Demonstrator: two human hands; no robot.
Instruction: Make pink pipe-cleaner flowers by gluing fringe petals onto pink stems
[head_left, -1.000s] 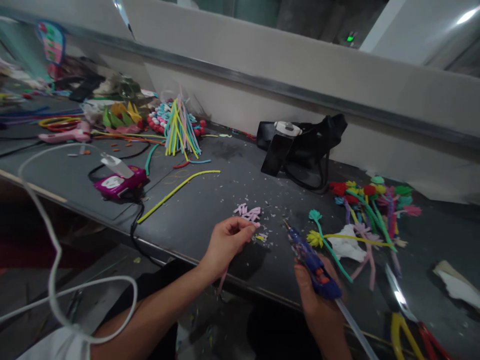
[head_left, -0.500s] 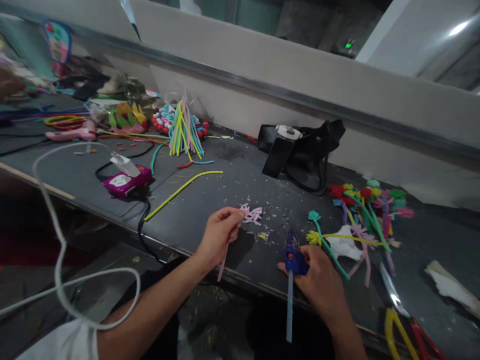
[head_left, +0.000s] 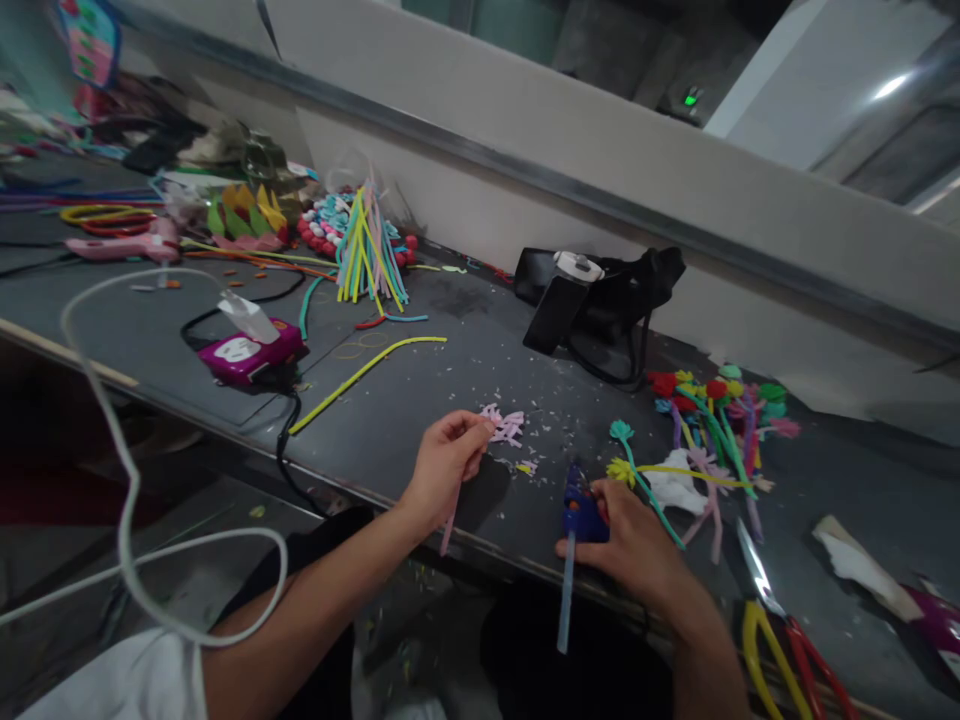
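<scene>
My left hand (head_left: 450,460) is closed, thumb and fingers pinching a pale pink stem (head_left: 449,525) whose lower end hangs below the palm. Pink fringed strips (head_left: 506,425) fan out beyond its fingertips, over the table. My right hand (head_left: 637,540) is wrapped round the side of a blue glue gun (head_left: 581,515), its handle partly hidden by the fingers. A long translucent glue stick (head_left: 566,600) juts from the back of the gun toward me. Right of the gun lie a teal stem flower (head_left: 621,430) and a yellow one (head_left: 619,471).
Scissors (head_left: 765,590) with red and yellow handles lie at right, near a pile of colourful stem flowers (head_left: 724,400). A black bag (head_left: 630,290) stands against the wall. At left are a purple power socket (head_left: 251,352), a white cable (head_left: 124,480) and a pink glue gun (head_left: 124,245).
The glue gun and my right hand have shifted slightly left in view, and the right thumb has changed position. My left hand keeps its pinch on the pink stem. The camera has turned a little.
</scene>
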